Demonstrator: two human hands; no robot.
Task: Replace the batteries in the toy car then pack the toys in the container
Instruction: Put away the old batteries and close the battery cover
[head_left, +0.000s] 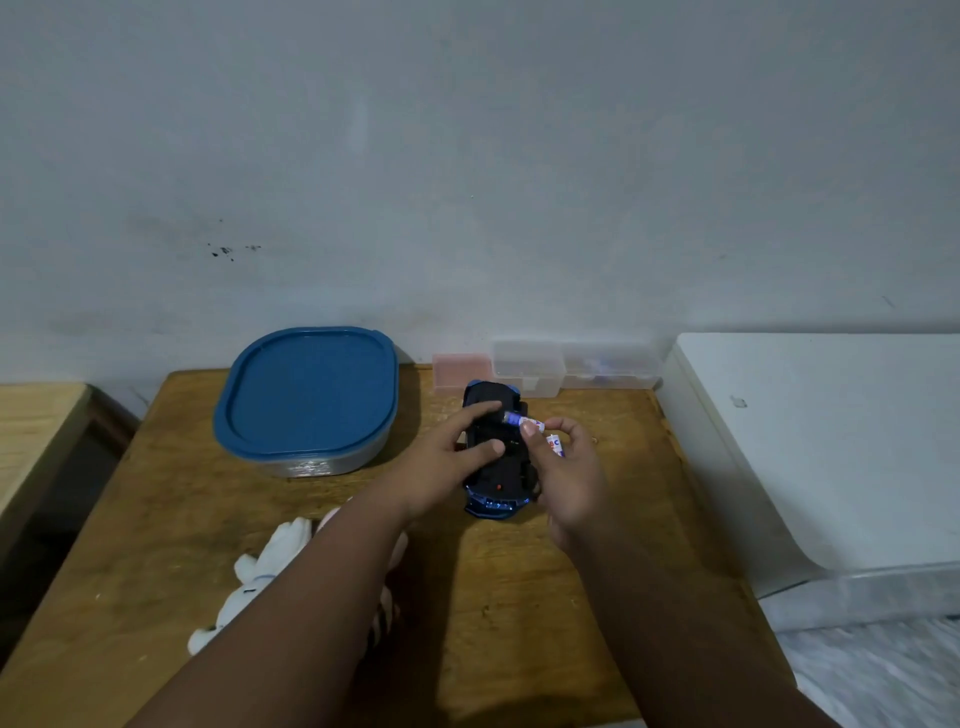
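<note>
Much of the soft white plush toy (270, 566) is hidden under the left forearm, so its shape is hard to tell; only pale fuzzy limbs show at the near left of the wooden surface (519, 597). The toy car (493, 452) lies upside down in the middle of the surface, its black flat underside facing up and its shiny blue body showing only at the edges; the battery bay is covered by fingers and cannot be made out. The left hand (447, 457) rests on the car with fingers spread, pressing it down. The right hand (566, 467) pinches 1 small cylindrical battery (519, 420) between thumb and finger at the car's right side, and a second battery (555, 446), white with a blurred label, is held in the same hand. The container (306, 400), rounded square with a matte blue lid and clear walls, stands closed to the left of the car. Clear small boxes (571, 364) sit against the wall, their contents unreadable.
</note>
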